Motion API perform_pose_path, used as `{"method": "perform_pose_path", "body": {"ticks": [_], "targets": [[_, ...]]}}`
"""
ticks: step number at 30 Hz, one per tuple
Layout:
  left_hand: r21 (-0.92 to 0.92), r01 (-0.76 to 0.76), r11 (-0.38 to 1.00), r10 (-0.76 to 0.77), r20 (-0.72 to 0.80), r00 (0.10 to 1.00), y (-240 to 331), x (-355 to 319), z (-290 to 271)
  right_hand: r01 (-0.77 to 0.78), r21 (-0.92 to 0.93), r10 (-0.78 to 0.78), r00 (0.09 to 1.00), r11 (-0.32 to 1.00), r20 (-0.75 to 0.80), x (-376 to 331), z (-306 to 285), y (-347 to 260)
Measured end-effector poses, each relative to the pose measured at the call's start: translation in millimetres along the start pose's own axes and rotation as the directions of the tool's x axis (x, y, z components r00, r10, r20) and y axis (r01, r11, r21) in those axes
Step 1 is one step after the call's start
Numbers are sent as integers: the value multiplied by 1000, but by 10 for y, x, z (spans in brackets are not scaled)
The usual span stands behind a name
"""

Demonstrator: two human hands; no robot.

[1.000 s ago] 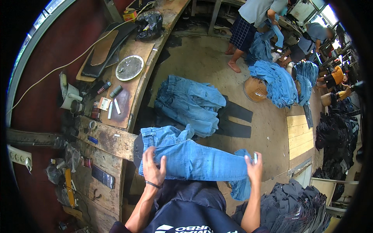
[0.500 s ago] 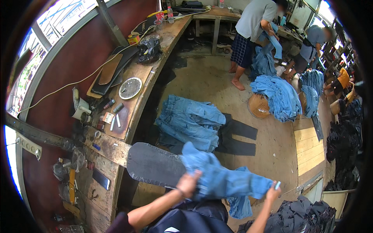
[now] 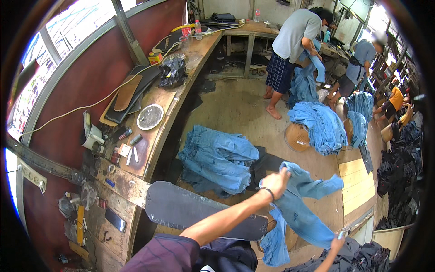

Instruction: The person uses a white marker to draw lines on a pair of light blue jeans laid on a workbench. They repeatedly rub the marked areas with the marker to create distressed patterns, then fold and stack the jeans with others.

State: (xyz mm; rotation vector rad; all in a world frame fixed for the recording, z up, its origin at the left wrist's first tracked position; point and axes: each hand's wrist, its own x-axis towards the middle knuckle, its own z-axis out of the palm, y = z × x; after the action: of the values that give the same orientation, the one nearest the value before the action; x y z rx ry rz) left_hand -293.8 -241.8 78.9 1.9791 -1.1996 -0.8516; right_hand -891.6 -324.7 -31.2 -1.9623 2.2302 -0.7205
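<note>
A pair of light blue jeans [image 3: 301, 213] hangs stretched out to the right of the black padded board [image 3: 181, 204]. My left hand [image 3: 276, 181] reaches across the board, its fingers closed on the upper end of the jeans. At the lower end, my right hand [image 3: 336, 245] is closed at the edge of a leg, and a small pale stick-like piece shows at its fingers. The other leg sticks out loosely to the right. Below the board's right end, another blue denim garment [image 3: 274, 249] hangs down.
Folded jeans [image 3: 217, 156] lie in a pile beyond the board. A workbench [image 3: 136, 154] with a phone [image 3: 115, 220] and a round plate [image 3: 150, 117] runs along the left. Baskets of denim [image 3: 317, 124], two bent-over people and dark cloth scraps [image 3: 358, 254] are at the right.
My left hand has moved right and up with the jeans, off the board's end. The jeans now hang open with both legs apart; my right hand has gone lower.
</note>
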Motion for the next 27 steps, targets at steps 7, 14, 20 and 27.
{"method": "perform_pose_path", "body": {"ticks": [7, 14, 20, 27], "targets": [[-23, 436, 899, -408, -402, 820, -1939, 572, -1449, -38, 336, -94, 926, 941, 367, -878, 1345, -2047], [294, 569, 768, -355, -544, 760, -2650, -896, -2045, -148, 269, -42, 805, 952, 592, -2363, 1815, -2139], [620, 357, 699, -63, -444, 894, -2119, -2006, -1147, -102, -372, 375, 462, 923, 804, -3539, 2001, -1306], [675, 318, 666, -2, -425, 905, -2340, -2010, -1152, -381, -346, 506, 746, 857, 432, -2672, 3162, -758]]}}
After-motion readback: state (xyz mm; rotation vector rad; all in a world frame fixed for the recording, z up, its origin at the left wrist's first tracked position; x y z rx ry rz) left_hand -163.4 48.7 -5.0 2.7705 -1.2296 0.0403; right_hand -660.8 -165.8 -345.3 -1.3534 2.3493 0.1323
